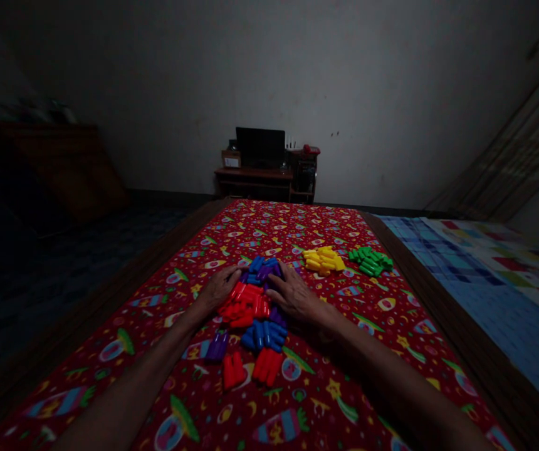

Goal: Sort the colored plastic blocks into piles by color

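A heap of red, blue and purple plastic pegs [252,313] lies in the middle of a table covered by a red patterned cloth [354,326]. My left hand [219,289] rests flat against the heap's left side, fingers stretched out toward the red pegs. On the right side my right hand [293,294] lies with fingers spread, touching the purple and red pegs. Neither hand grips a piece. Further back on the right lie a pile of yellow pegs [323,260] and a pile of green pegs [371,260].
The room is dim. A wooden desk [255,178] with a dark monitor [260,147] stands against the far wall. A bed with a checked blue sheet [486,269] runs along the table's right edge. Dark floor lies to the left.
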`<state>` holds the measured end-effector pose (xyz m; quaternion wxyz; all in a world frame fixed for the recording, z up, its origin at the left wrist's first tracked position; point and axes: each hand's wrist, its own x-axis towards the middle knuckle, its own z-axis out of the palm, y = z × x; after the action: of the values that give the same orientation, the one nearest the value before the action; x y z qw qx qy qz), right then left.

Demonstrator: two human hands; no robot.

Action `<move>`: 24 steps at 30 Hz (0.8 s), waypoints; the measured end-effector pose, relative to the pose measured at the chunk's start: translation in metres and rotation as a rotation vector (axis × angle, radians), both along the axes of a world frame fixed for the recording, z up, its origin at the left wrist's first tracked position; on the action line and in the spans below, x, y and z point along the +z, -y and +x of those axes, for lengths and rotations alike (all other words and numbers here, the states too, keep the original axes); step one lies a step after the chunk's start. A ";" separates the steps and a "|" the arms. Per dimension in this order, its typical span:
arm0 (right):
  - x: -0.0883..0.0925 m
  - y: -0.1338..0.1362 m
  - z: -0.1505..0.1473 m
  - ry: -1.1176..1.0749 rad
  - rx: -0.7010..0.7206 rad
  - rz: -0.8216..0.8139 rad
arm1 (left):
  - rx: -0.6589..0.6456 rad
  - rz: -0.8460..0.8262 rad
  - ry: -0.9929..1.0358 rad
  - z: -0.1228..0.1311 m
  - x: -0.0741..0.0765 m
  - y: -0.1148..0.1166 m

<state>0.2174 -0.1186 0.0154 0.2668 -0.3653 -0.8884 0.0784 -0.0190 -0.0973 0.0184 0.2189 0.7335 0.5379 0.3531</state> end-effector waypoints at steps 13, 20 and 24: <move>0.009 -0.020 0.016 -0.080 -0.086 -0.103 | -0.007 0.002 -0.011 0.000 0.003 0.002; 0.013 -0.020 0.016 -0.117 -0.135 -0.263 | -0.082 0.023 0.004 0.000 0.004 0.003; 0.020 -0.026 0.004 0.029 -0.128 -0.185 | -0.109 0.015 0.010 0.000 0.004 0.003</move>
<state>0.2215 -0.0927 0.0354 0.2236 -0.4454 -0.8559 0.1378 -0.0193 -0.1003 0.0225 0.2348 0.7617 0.4933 0.3483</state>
